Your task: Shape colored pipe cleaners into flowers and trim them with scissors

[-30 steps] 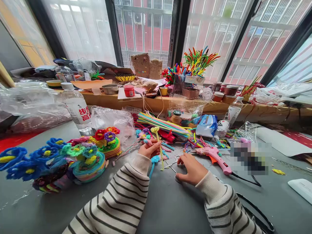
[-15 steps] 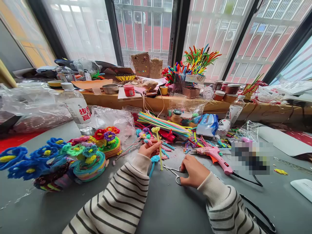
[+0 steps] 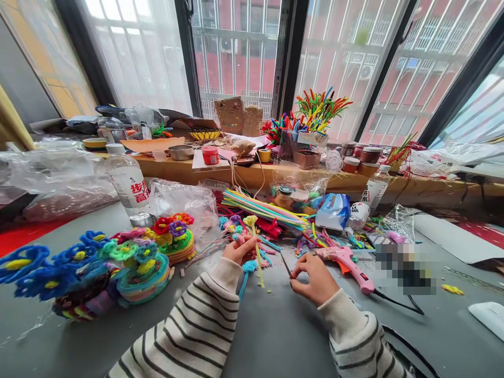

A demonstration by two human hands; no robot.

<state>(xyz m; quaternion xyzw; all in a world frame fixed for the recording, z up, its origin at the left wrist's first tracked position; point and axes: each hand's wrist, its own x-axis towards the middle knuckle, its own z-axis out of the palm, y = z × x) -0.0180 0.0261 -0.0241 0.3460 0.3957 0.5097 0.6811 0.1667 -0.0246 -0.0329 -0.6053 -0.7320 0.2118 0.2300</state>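
Pipe-cleaner flowers in the left hand, scissors in the right.

Head view: near the worktop's middle, the left hand (image 3: 238,249) has its fingers closed round a bunch of pipe-cleaner flowers (image 3: 252,239), stems hanging free, probably to keep them together. The right hand (image 3: 313,275) grips small scissors (image 3: 286,264), blades tilted up just beside the stems. A pink glue gun (image 3: 344,260) lies toward the right edge.

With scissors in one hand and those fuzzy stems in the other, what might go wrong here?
The right hand lifts slim metal scissors close to the left hand, which pinches thin pipe-cleaner flower stems; a slip might nick a finger. The pink glue gun lies beside the right wrist, so a sleeve could perhaps brush its nozzle or snag its cord.
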